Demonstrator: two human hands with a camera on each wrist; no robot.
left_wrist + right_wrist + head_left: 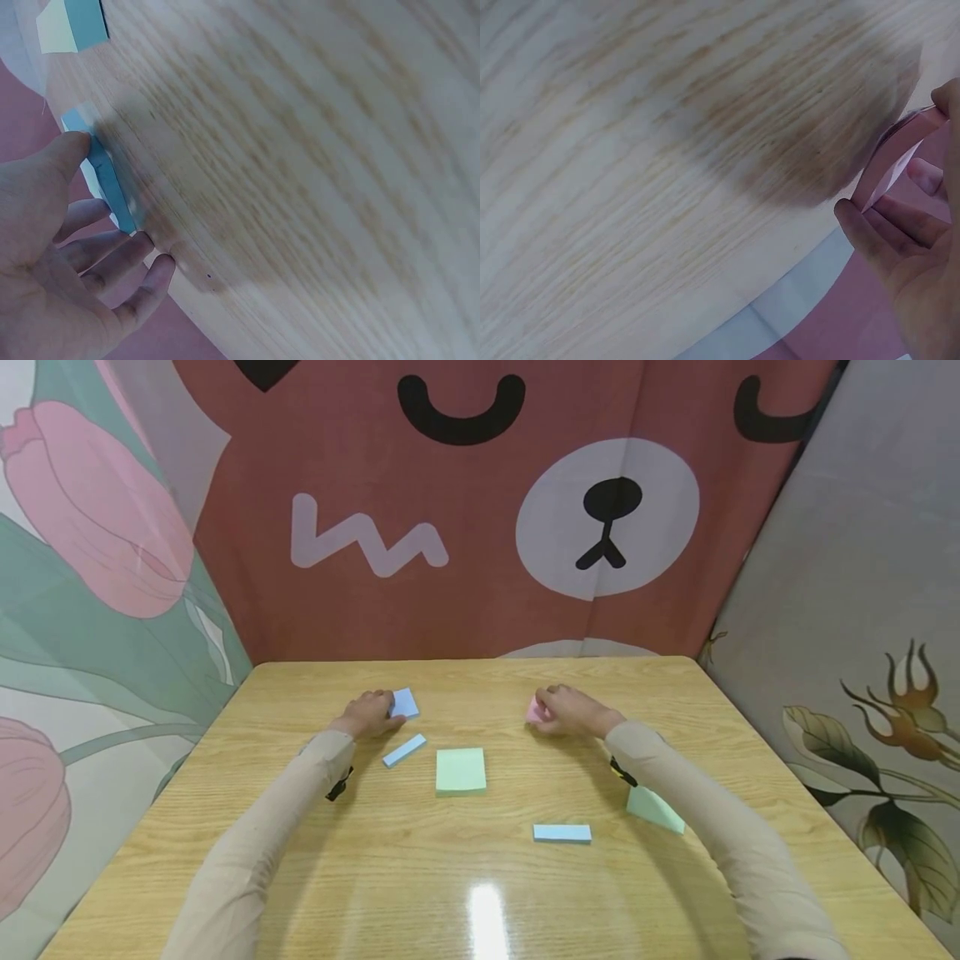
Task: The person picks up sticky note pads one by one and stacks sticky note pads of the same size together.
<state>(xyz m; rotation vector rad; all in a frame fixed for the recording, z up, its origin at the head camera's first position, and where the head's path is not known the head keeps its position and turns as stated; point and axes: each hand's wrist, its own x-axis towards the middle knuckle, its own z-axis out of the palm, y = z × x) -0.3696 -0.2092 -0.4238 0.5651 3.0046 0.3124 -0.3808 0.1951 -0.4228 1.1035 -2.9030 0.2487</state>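
Left hand [367, 712] pinches blue pad [406, 702], right hand [572, 710] pinches pink pad [533, 712]. Seems early: two blue strips [405, 750] [562, 833], two green pads [461, 771] [654, 810] scattered, not in hand.

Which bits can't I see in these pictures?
Head view: pink pad, partly behind the right hand.
Head view: rightmost green pad, partly behind the right sleeve.
Head view: blue square pad, partly behind the left hand.
Right wrist view: right hand, cut by the right edge.

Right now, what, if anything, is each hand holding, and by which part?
The left hand holds a square blue pad, the right hand a pink pad, each between thumb and fingers at opposite edges.
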